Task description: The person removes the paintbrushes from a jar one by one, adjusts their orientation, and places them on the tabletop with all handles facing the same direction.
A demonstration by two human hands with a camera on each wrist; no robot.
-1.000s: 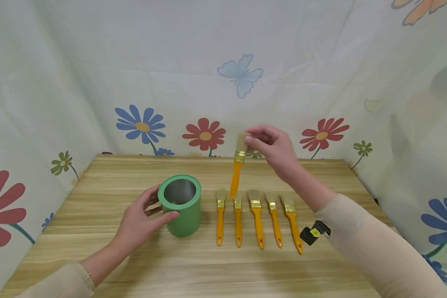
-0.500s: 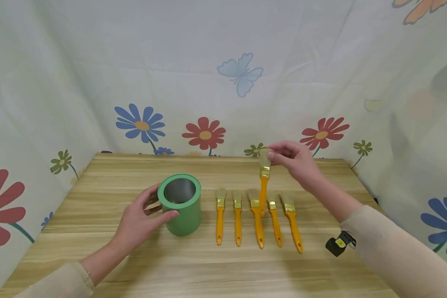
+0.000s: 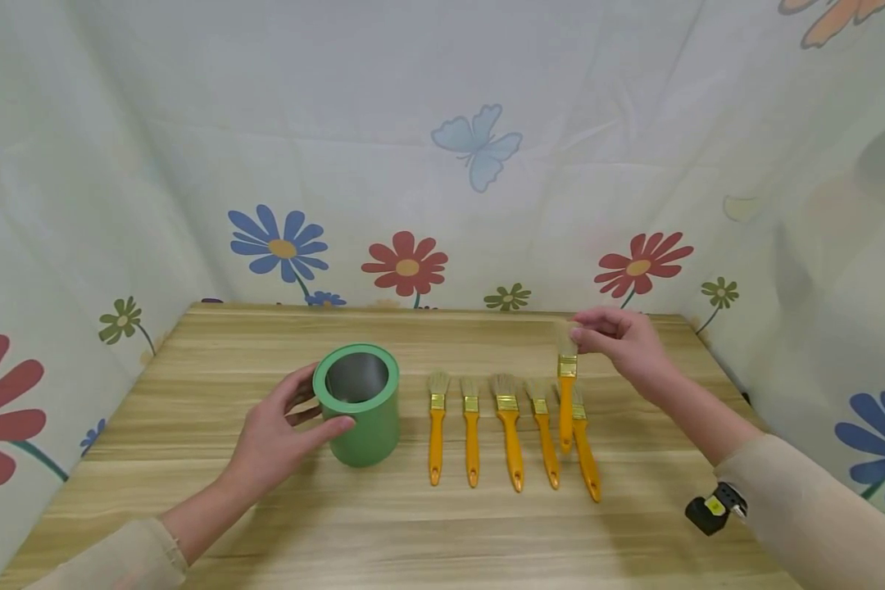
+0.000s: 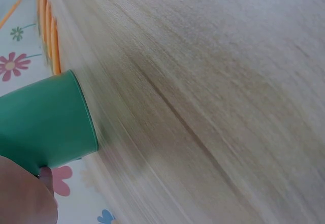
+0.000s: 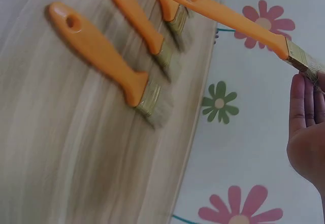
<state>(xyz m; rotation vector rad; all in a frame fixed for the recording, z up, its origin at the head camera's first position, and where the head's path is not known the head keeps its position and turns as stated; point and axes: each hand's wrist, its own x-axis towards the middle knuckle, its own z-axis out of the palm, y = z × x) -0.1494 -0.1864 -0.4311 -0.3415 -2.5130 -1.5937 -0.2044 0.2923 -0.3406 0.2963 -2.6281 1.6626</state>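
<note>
My right hand (image 3: pixel 623 340) pinches a paintbrush (image 3: pixel 566 393) by its bristles. The orange handle hangs down and overlaps the rightmost brush of a row in the head view. In the right wrist view this held paintbrush (image 5: pixel 238 23) slants across the upper right, its bristles at my fingertips (image 5: pixel 298 82). A green can (image 3: pixel 366 434) stands at left of middle, its open top showing a grey inside. My left hand (image 3: pixel 276 430) grips it from the left, thumb in front and fingers behind. The left wrist view shows the can (image 4: pixel 51 117) from the side.
Several orange-handled paintbrushes (image 3: pixel 512 451) lie side by side right of the can, bristles towards the back. The wooden table (image 3: pixel 265 524) ends at a white curtain (image 3: pixel 324 164) printed with flowers. A small black device (image 3: pixel 708 515) sits at my right sleeve.
My right hand has carried the hanging paintbrush rightwards and lower, from over the left part of the row to its right end. The left hand and the can have stayed still.
</note>
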